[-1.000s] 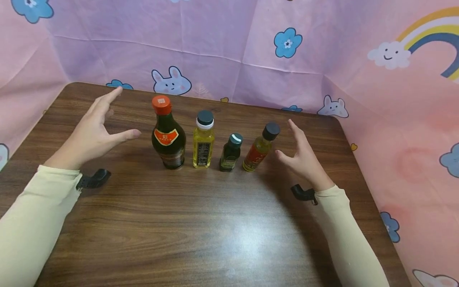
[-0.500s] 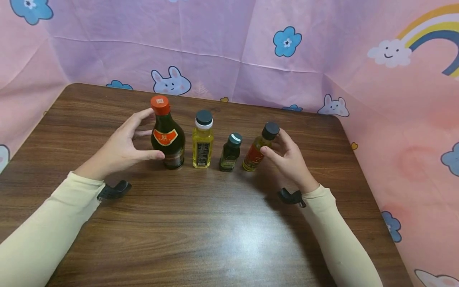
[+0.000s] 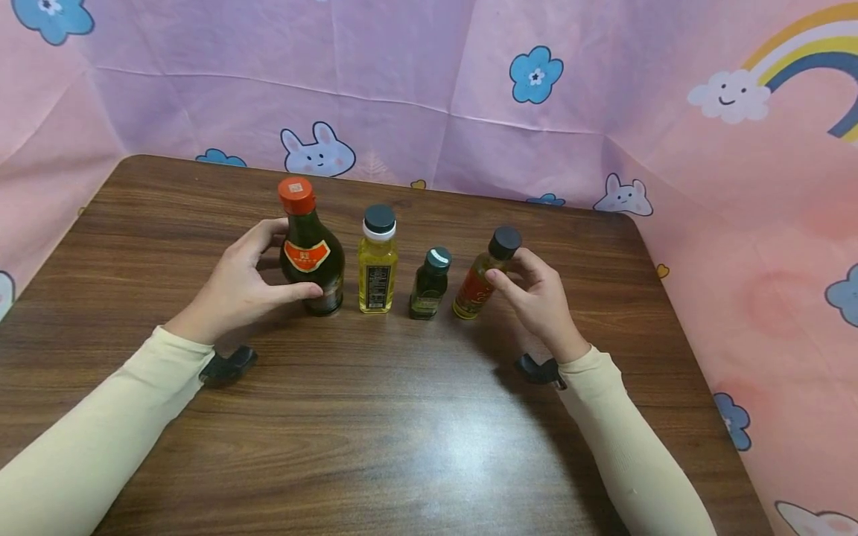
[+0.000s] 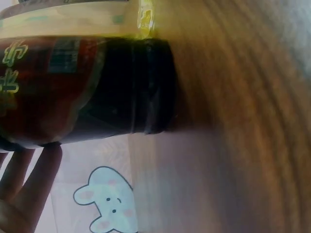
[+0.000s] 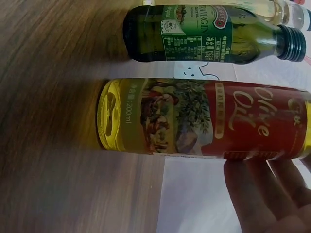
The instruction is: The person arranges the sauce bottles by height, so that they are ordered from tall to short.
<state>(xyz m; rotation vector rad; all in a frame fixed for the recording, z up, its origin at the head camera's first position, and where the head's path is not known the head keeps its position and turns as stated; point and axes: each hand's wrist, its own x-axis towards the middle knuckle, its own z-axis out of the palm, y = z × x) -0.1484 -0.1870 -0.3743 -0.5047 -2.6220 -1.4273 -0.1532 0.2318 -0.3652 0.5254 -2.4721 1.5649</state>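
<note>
My left hand [image 3: 241,286] holds a dark, wide-bodied sauce bottle [image 3: 313,257] with a red cap, thumb across its front and fingers behind it. In the left wrist view, fingertips [image 4: 46,162] touch the red-labelled side of that bottle [image 4: 112,92]. A slim olive oil bottle [image 3: 474,289] with a black cap and red label is held by my right hand [image 3: 544,301], thumb in front. The right wrist view shows its "Olive Oil" label [image 5: 260,119] and fingers [image 5: 250,194] against it. Both bottles stand on the table, the olive oil one looking slightly slanted in the head view.
Between the held bottles stand a square clear bottle of yellow oil [image 3: 377,272] and a small dark green olive oil bottle [image 3: 429,286]. All are on a brown wooden table [image 3: 335,432]. A patterned pink-purple cloth [image 3: 402,89] hangs behind and at the sides.
Both hands have moved inward from beside the row. The left has come round the sauce bottle and the right round the slim olive oil bottle. The bottles have stayed in place.
</note>
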